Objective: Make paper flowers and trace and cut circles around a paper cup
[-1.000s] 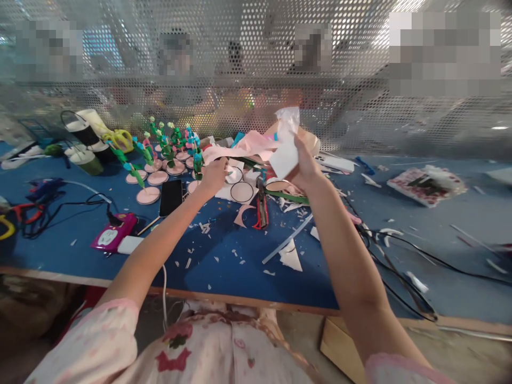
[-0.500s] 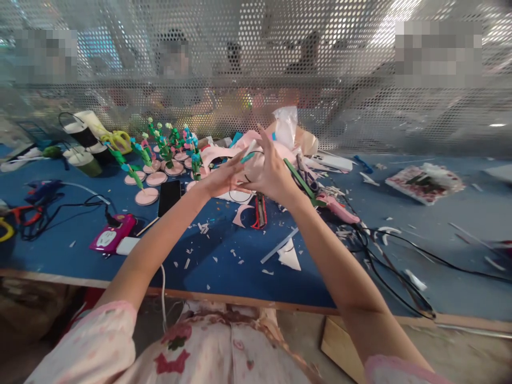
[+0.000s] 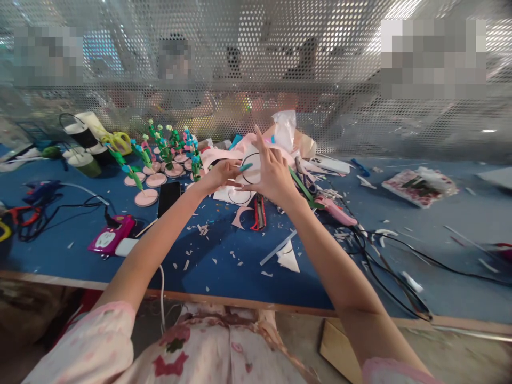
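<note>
Metal mesh screen (image 3: 240, 101) in the bkgd, blue table (image 3: 228, 288) in front w/ scraps all over; pink/white paper heap toward the back. The card (image 3: 253, 161), white w/ a black ring on it, is btwn the two hands, in front of that heap. R hand (image 3: 276, 173) is on its right side: index up, thumb low, fingers spread wide, card seemingly gripped there, tho contact is partly hidden. L hand (image 3: 222, 175) is at the left edge, fingers bent in narrow, w/ a teal bit (image 3: 245, 167) at the tips; can't tell if it's pinched or just lying against them. Card is prob. v. light, thin, fairly stiff but easy to crease or bend if squeezed mid-face; not very slippery, I'd guess. Best hold = outer edge, outside the ring, flat btwn thumb & fingers, light pressure. Another ringed sheet (image 3: 240, 197) is on the table just below, w/ a red cutter (image 3: 260, 214) right beside it; phone (image 3: 169, 198) farther left.
</note>
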Available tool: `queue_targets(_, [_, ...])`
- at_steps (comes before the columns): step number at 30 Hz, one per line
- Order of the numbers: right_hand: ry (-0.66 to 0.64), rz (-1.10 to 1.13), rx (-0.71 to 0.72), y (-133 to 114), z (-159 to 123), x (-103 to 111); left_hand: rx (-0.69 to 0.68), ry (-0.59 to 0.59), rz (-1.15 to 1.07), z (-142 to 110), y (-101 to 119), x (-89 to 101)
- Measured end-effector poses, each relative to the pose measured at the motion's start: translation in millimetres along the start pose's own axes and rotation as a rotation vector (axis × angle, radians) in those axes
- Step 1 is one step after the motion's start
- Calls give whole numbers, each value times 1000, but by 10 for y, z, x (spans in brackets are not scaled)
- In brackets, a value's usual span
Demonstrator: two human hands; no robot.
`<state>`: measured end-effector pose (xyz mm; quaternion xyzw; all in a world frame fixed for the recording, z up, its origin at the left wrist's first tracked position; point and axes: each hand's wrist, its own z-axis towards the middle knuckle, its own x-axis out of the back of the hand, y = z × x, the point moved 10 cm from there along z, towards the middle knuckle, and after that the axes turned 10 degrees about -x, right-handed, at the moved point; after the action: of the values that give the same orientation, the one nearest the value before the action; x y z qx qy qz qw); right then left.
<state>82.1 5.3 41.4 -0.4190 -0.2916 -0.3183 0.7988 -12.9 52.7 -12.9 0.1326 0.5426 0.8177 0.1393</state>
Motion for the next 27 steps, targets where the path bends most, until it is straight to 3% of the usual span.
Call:
queue_targets(3, [-9, -11, -5, 94, 33, -35, 112, 1, -53, 13, -98, 38])
queue_targets(8, [-9, 0, 3, 342, 135, -20, 95, 106, 107, 64, -123, 259])
queue_targets(12, [73, 86, -117, 831, 271, 154, 39, 170, 607, 78, -107, 449])
queue_targets(14, [92, 160, -219, 1117, 319, 201, 31, 147, 821, 69, -131, 470])
queue_targets(16, [137, 152, -222, 1243, 340, 254, 28, 79, 897, 54, -189, 432])
queue_targets(19, [196, 47, -89, 1124, 330, 299, 40, -65, 967, 16, -270, 327])
queue_targets(22, [170, -34, 42, 858, 289, 248, 44, -145, 1005, -21, -276, 260])
queue_targets(24, [149, -68, 93, 694, 257, 210, 4, -136, 1028, -16, -206, 247])
queue_targets(27, [136, -90, 105, 528, 211, 171, -126, -2, 945, 26, 13, 279])
